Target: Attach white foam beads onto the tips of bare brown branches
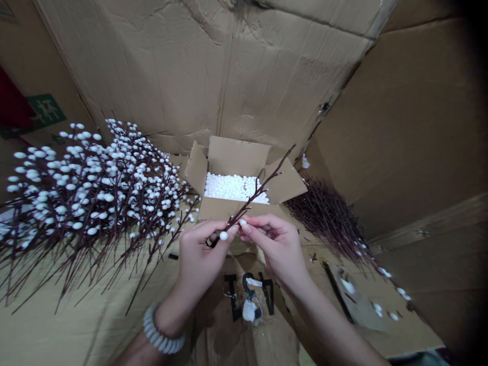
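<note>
A brown artificial twig (262, 190) slants up and to the right from my left hand (204, 249), whose fingers are closed round its lower part. One white ball (223, 236) sits low on the twig by my left thumb. Between the thumb and forefinger of my right hand (280, 244) is another white foam ball (243, 222), right against the twig's side. The twig's upper forks carry no balls. Behind my hands stands an open cardboard box (217, 208) holding many loose white balls (232, 187).
Many twigs with white balls (110, 188) lie heaped at the left. A bundle of bare brown twigs (330, 213) rests at the right. Cardboard walls (171, 66) rise behind. Near the right edge lie a cardboard piece (358, 300) and several white bits.
</note>
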Demonstrator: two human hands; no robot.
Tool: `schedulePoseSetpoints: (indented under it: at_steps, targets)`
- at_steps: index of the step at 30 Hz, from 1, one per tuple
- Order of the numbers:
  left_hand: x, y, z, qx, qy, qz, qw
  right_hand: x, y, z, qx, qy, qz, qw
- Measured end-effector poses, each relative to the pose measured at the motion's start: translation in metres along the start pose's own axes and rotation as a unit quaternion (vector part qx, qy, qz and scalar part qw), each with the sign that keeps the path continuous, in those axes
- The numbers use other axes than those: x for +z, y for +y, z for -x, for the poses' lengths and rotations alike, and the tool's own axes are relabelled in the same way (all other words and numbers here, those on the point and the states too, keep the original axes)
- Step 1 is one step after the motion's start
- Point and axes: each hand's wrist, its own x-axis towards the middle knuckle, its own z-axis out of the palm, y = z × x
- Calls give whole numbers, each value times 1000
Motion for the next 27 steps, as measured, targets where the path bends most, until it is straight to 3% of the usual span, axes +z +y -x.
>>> schedulePoseSetpoints:
  at_steps: [12,18,27]
  targets:
    - [2,3,0,-34,-16,41,998,-2,1,1,16,4,-13,1000]
    - [5,3,0,-49,30,47,997,0,1,1,35,14,-37,999]
    - [4,1,2,-30,36,20,999,0,2,1,15,20,-9,1000]
